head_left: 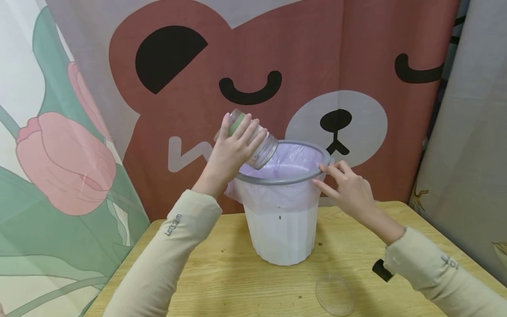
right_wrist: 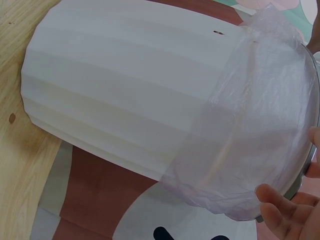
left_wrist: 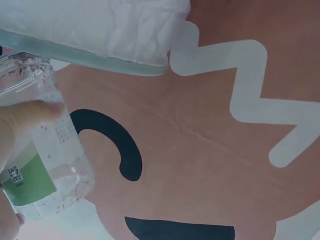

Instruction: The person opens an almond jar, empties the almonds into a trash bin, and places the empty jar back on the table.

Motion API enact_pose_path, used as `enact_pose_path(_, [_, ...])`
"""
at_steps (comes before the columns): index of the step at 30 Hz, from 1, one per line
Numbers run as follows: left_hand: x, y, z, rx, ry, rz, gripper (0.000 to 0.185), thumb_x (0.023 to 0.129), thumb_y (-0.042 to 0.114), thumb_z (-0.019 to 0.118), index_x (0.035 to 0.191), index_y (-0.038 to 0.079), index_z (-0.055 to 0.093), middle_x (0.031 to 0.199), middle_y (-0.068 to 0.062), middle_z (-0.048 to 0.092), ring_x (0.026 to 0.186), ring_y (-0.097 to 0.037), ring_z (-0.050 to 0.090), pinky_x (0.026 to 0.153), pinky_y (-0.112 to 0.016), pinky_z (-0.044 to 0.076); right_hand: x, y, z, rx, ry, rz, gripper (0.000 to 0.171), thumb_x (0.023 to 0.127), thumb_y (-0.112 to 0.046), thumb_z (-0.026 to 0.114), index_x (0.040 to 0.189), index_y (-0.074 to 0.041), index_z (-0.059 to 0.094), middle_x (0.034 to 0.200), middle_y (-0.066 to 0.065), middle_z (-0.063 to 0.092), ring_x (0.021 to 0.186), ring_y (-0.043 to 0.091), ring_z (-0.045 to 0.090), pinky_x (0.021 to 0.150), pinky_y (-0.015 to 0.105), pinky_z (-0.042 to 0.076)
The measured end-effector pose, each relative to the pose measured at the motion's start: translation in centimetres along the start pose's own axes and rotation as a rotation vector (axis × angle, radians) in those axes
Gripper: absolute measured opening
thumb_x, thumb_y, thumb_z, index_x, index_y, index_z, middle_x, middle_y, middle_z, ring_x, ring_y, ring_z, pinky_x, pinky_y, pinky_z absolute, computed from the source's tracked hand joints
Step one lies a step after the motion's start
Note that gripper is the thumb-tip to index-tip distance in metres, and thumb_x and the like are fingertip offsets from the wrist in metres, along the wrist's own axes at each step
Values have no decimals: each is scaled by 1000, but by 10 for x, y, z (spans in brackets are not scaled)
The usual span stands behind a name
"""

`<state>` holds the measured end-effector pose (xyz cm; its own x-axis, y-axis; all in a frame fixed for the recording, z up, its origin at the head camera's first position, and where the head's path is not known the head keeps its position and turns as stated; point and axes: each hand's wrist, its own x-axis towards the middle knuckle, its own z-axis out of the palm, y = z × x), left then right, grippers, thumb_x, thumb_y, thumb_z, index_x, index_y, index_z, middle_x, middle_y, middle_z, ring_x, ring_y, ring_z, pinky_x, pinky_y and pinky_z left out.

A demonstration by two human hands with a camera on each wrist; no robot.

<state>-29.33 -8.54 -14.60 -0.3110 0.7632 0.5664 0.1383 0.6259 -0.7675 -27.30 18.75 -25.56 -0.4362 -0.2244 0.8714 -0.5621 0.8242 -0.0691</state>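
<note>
over bin [head_left: 283, 220]: l hand [head_left: 229, 152] fingers clamped on tilted jar [head_left: 257, 141]; r hand [head_left: 348, 189] fingers apart, touching rim.

The left sleeve [head_left: 174, 237], near the white bin [head_left: 283, 229], carries lettering that appears to read "Let's slim". The right sleeve [head_left: 443, 268] carries similar lettering, too small to read. The jar [left_wrist: 45, 155] has a green label [left_wrist: 30, 182] bearing a QR code; its fine print is illegible.

1 clear glass jar with green label [head_left: 253, 138], 1 white ribbed plastic bin [head_left: 283, 229], 1 purple bin liner [head_left: 291, 160], 1 clear round lid [head_left: 334, 294], 2 hands.
</note>
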Motion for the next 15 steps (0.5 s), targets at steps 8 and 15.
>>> enact_pose_path(8, [0,1,-4,-187,25,-120,64,71,13,68,130,11,43,129,-12,44,121,-28,35,97,-51,20,0,1,0,4,7,-8,40,79,-30,67,110,-5,63,87,11,51,44,10,37,32,22,25])
enact_pose_path(15, [2,1,-7,-375,11,-293,81,60,25,78,130,8,40,127,-13,44,119,-28,36,92,-47,27,0,0,0,5,3,-9,39,79,-29,67,110,-5,63,87,11,51,43,9,35,32,21,25])
